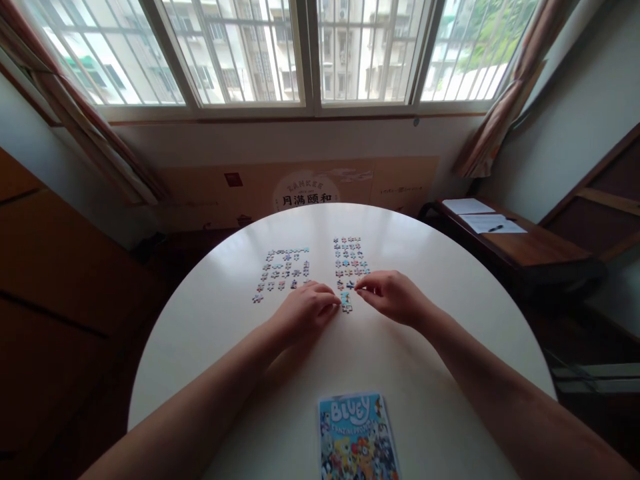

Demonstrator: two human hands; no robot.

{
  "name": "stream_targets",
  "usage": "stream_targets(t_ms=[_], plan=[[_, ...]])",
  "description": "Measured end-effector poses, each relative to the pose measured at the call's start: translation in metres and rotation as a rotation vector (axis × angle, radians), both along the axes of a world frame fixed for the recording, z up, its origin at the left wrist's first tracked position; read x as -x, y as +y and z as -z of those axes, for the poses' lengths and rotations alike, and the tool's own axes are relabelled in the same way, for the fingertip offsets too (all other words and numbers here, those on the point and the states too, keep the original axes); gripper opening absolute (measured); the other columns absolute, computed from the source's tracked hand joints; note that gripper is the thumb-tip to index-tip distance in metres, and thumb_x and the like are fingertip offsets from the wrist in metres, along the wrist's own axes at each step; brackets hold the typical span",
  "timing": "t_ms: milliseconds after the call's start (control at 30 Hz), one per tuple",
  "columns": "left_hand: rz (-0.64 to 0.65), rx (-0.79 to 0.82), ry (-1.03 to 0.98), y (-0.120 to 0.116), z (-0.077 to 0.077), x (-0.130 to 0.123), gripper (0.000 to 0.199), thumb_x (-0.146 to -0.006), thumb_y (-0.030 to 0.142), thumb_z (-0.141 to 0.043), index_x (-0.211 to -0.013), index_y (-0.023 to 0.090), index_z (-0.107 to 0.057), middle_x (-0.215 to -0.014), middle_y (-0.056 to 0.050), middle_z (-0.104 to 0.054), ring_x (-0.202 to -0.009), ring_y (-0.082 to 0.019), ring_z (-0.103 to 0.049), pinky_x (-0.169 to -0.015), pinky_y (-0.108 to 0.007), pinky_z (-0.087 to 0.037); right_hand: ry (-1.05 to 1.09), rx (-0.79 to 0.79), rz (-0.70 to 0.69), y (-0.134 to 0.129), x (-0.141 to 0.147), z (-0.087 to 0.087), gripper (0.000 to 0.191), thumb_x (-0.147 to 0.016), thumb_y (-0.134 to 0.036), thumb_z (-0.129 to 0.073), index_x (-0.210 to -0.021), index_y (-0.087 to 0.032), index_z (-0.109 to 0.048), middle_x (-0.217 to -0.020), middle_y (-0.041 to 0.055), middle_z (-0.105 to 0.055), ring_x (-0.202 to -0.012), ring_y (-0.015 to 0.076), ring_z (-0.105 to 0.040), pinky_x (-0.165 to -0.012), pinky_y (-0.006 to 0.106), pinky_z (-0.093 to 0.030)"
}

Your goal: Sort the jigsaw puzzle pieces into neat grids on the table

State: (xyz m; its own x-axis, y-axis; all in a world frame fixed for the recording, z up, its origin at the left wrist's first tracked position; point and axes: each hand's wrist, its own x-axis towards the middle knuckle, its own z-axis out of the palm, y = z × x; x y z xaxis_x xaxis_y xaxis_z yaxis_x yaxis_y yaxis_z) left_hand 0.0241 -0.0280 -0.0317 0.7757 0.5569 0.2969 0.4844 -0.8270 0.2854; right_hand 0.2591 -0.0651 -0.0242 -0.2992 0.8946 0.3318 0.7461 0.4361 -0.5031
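Small joined jigsaw puzzle pieces lie near the middle of the white round table. Against their left edge are the fingertips of my left hand, drawn together. My right hand has thumb and forefinger pinched at a dark puzzle piece, just above the joined ones. Loose pieces stand in rows beyond my right hand. To the left, more pieces are spread in rows beside a joined strip; my left hand hides some of them.
A blue "Bluey" picture sheet lies at the table's near edge. On the right is a low wooden bench with papers and a pen. A printed cardboard panel stands below the barred window behind the table.
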Motion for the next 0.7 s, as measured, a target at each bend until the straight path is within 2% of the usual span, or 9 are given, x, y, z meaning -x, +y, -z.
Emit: stream_targets(t_ms=[100, 300, 700], plan=[[-0.004, 0.024, 0.008, 0.003, -0.001, 0.000, 0.021, -0.094, 0.025, -0.052, -0.093, 0.025, -0.073, -0.098, -0.003, -0.071, -0.090, -0.019, -0.061, -0.084, -0.035, -0.049, 0.003, 0.040, 0.017, 0.003, 0.000, -0.003, 0.017, -0.088, -0.028, -0.059, -0.092, -0.024, -0.075, -0.085, 0.0024, -0.073, -0.071, 0.0148, -0.062, -0.067, 0.026, -0.045], [-0.006, 0.055, 0.023, 0.009, 0.002, 0.000, 0.019, -0.093, 0.024, -0.052, -0.098, 0.026, -0.071, -0.099, -0.003, -0.069, -0.090, -0.019, -0.059, -0.085, -0.037, -0.048, -0.010, 0.117, -0.014, 0.009, 0.002, 0.003, 0.016, -0.088, -0.026, -0.059, -0.093, -0.026, -0.074, -0.084, 0.0020, -0.073, -0.073, 0.0153, -0.064, -0.068, 0.026, -0.046], [-0.032, 0.108, 0.015, 0.011, 0.004, 0.002, 0.020, -0.092, 0.023, -0.052, -0.103, 0.026, -0.069, -0.102, -0.005, -0.067, -0.097, -0.022, -0.058, -0.089, -0.040, -0.049, -0.031, 0.156, -0.011, 0.013, -0.001, 0.004, 0.018, -0.090, -0.027, -0.057, -0.097, -0.027, -0.073, -0.088, 0.0031, -0.073, -0.074, 0.0171, -0.066, -0.067, 0.028, -0.049]])
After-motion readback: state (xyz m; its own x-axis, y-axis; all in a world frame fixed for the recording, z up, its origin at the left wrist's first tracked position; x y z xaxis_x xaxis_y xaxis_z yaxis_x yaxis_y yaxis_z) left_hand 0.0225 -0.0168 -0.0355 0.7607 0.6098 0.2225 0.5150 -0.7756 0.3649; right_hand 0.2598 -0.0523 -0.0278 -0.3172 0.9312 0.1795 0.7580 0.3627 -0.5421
